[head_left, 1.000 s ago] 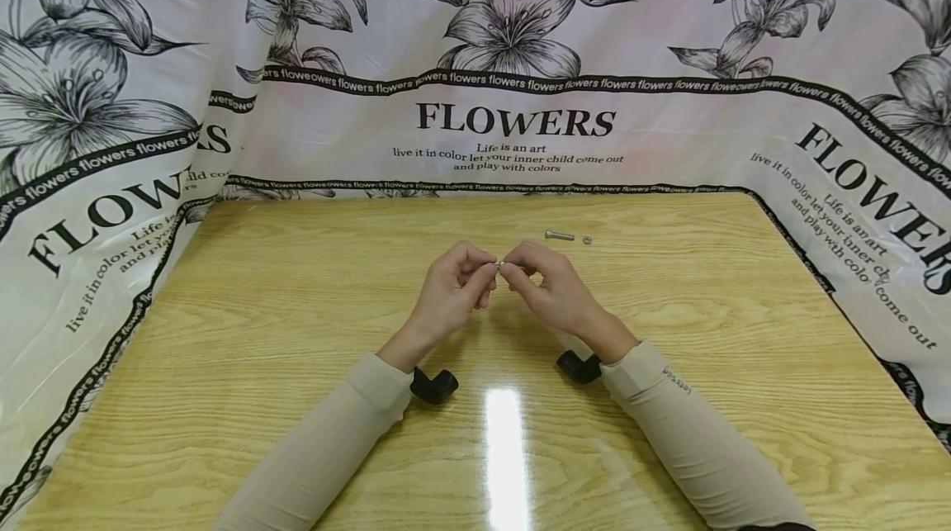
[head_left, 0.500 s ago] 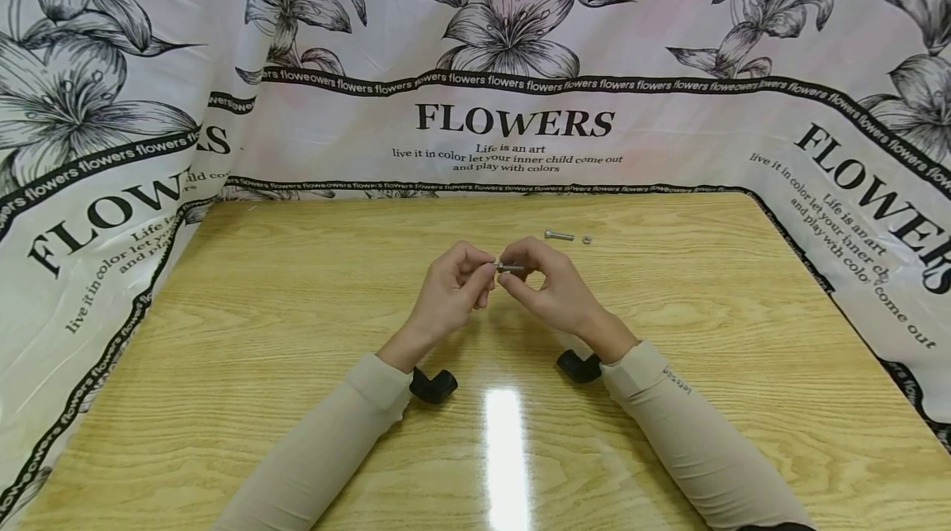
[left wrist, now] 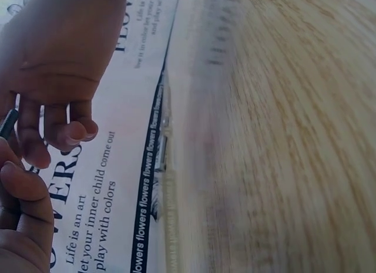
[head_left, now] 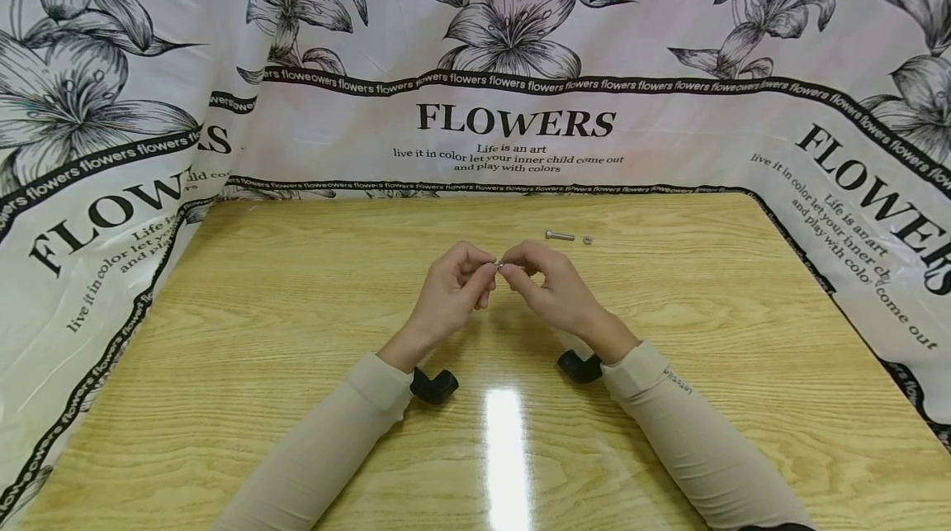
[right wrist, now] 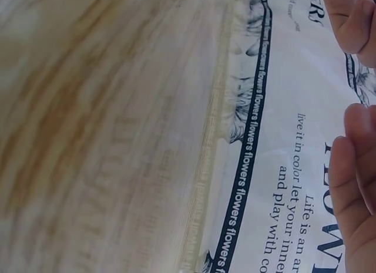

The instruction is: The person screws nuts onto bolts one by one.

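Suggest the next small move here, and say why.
Probably a slight twist by the right hand, while the left hand steadies the threaded bolt: both hands' fingertips meet at it, its thread showing in the left wrist view. A cylinder-head bolt and nut beyond suggest threading; whether the held one carries a nut is unclear.

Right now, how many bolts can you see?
2. A loose bolt lies on the table beside a nut; a held bolt, partly hidden, is between the left hand and right hand. Others could be hidden there.

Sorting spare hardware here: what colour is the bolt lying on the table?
Silvery grey; the bolt shows best in the head view.
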Motion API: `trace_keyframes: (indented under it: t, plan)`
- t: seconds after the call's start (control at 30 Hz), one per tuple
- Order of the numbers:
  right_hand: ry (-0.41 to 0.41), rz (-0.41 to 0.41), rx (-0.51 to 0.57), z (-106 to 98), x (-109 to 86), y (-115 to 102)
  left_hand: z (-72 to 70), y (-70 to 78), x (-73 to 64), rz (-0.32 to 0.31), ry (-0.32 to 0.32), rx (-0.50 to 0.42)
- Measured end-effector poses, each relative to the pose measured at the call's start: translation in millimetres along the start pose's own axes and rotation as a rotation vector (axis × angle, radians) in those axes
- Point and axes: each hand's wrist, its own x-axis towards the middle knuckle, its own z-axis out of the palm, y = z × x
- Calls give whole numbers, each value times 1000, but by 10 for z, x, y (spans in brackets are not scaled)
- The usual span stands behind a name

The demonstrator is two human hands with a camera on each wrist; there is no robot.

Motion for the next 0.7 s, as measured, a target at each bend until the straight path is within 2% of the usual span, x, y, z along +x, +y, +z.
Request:
trace_keyframes:
  t: [0.1, 0.37, 0.43, 0.47, 0.6, 0.7]
  plan:
    - [9, -1, 2, 2, -6, 2, -2, 4, 1, 0, 3, 0]
    - [29, -71, 5, 11, -2, -5, -6, 2, 1, -8, -7, 2]
    - [31, -78, 5, 25, -2, 58, -7, -2, 1, -6, -6, 4]
    - [30, -77, 6, 38, -5, 117, -6, -2, 1, -4, -5, 5]
    - [20, -55, -5, 38, -3, 126, -2, -3, 2, 1, -5, 6]
    - [8, -29, -13, 11, 4, 7, 3, -9, 5, -2, -6, 2]
